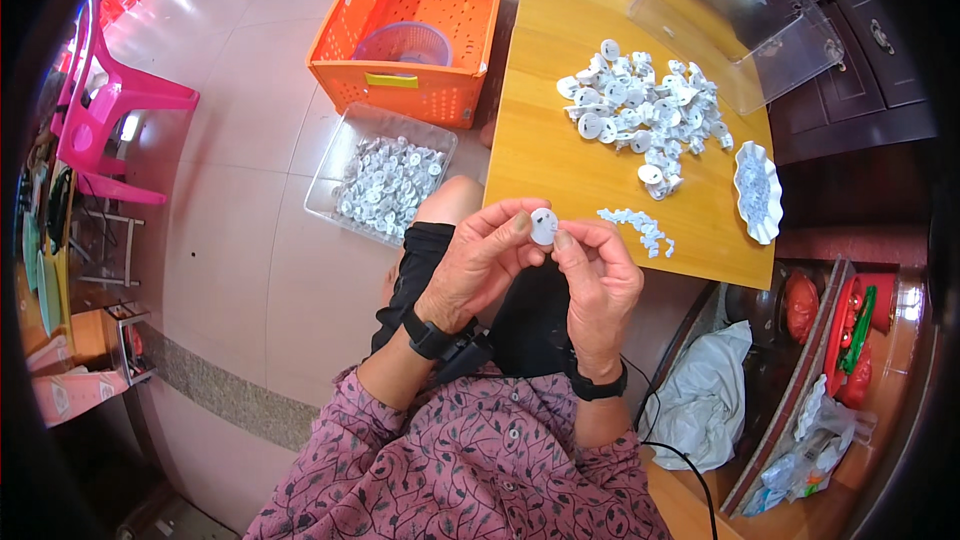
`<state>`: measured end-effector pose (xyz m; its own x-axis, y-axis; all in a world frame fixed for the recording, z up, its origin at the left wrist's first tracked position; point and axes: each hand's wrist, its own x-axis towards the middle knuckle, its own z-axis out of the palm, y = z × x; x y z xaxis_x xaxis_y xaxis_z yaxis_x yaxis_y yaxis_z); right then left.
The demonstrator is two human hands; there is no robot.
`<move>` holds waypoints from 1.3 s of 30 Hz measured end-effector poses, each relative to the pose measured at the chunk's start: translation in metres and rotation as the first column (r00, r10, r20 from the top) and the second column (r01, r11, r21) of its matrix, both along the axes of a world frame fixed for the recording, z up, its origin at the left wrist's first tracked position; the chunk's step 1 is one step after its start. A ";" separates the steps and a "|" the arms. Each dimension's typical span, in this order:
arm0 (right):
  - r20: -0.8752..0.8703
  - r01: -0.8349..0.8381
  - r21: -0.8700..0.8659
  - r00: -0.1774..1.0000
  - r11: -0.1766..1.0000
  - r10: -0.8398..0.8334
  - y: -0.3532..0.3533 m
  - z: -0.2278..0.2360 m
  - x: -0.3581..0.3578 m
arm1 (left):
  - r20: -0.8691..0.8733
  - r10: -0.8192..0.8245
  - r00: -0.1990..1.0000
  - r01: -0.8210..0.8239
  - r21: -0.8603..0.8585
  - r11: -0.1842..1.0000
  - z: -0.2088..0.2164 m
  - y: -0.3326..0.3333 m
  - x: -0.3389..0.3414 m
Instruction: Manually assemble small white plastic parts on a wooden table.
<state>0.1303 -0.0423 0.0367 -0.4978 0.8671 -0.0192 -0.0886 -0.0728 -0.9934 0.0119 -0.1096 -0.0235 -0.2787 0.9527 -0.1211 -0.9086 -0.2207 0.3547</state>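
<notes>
Between my two hands, just off the table's near edge, is a round white plastic piece (543,227) with small dark slots in its face. My left hand (480,255) pinches its left side with thumb and forefinger. My right hand (598,270) has its thumb and fingertips on the right side of the same piece. Beyond my hands, a heap of similar white plastic pieces (640,105) lies on the yellow wooden table (535,140). A short row of tiny white parts (640,228) is spread close to my right hand.
A white scalloped dish (746,155) of small bluish parts sits at the table's right edge, below a clear plastic box (735,20). On the floor to the left stand a clear bin (325,175) full of white pieces and an orange crate (400,95). A pink chair (95,135) is farther left.
</notes>
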 end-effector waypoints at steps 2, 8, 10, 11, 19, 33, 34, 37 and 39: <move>-0.011 0.019 0.141 1.000 0.990 -0.017 0.002 -0.007 -0.002 | -0.016 -0.007 1.000 0.007 0.005 1.000 0.000 -0.002 0.001; 0.164 0.021 0.365 0.983 0.931 -0.087 0.000 -0.004 -0.001 | -0.070 0.001 0.998 -0.003 -0.028 1.000 0.004 -0.005 0.001; 0.159 0.025 0.365 0.983 0.931 -0.089 0.000 -0.005 0.000 | -0.080 0.007 0.997 -0.009 -0.022 1.000 0.003 -0.005 0.001; 0.154 0.028 0.365 0.984 0.930 -0.090 0.000 -0.005 0.000 | -0.080 0.008 0.997 -0.009 -0.022 1.000 0.002 -0.004 0.002; 0.145 0.034 0.368 0.985 0.929 -0.094 -0.001 -0.007 0.001 | -0.114 0.034 0.993 -0.037 -0.028 0.999 0.005 -0.005 0.004; 0.146 0.031 0.435 0.984 0.900 -0.105 -0.003 -0.010 0.003 | -0.316 0.111 0.942 -0.117 0.000 0.993 0.010 -0.008 0.009; 0.156 0.028 0.449 0.982 0.893 -0.109 -0.003 -0.009 0.003 | -0.345 0.112 0.932 -0.120 -0.003 0.993 0.010 -0.008 0.009; 0.158 0.021 0.456 0.982 0.890 -0.104 -0.004 -0.013 0.002 | -0.396 0.127 0.910 -0.134 0.009 0.991 0.007 -0.009 0.009; 0.151 0.018 0.451 0.984 0.892 -0.097 -0.005 -0.013 0.003 | -0.417 0.127 0.900 -0.139 0.003 0.990 0.008 -0.009 0.010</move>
